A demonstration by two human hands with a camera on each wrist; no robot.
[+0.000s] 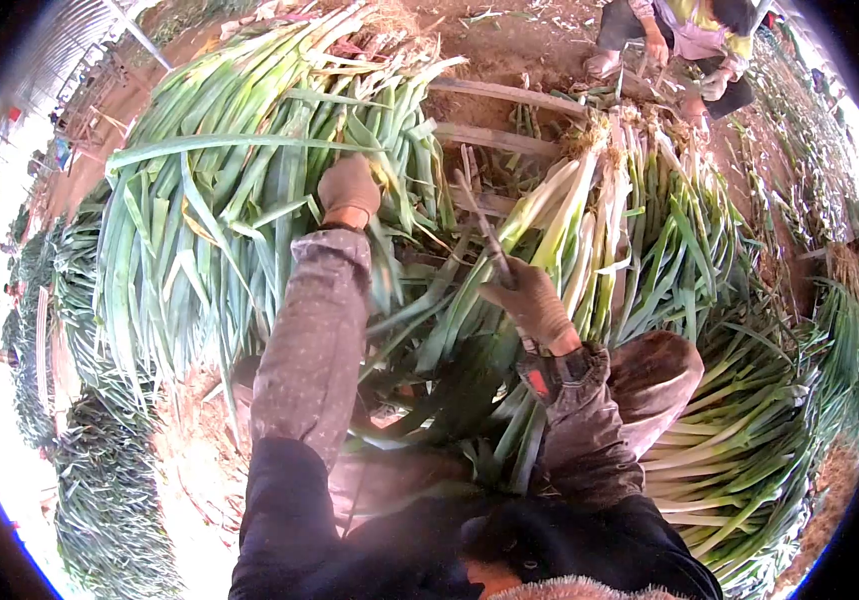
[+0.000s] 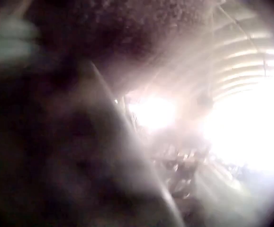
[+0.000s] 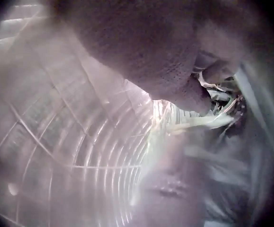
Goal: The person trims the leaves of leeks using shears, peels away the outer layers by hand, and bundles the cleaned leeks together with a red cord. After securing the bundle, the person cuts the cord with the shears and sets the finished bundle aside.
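Observation:
In the head view my gloved left hand (image 1: pixel 349 188) is at the right side of a big pile of leeks (image 1: pixel 219 190), its fingers curled down onto a leek among the green leaves; the fingertips are hidden. One long leek leaf (image 1: pixel 239 143) lies crosswise just beyond the knuckles. My gloved right hand (image 1: pixel 531 302) grips a long, narrow grey tool (image 1: pixel 484 225) with two thin prongs, which points up and away. Beside that hand, a second bunch of leeks (image 1: pixel 589 210) lies with pale stems and roots at the far end. Both wrist views are dark and blurred.
Wooden slats (image 1: pixel 504 95) run between the two leek piles. More leeks (image 1: pixel 739 440) are stacked at the right, and dark green leaves (image 1: pixel 104 490) cover the lower left. Another person (image 1: pixel 679 45) sits at the far right. My knee (image 1: pixel 659 375) is beside the right forearm.

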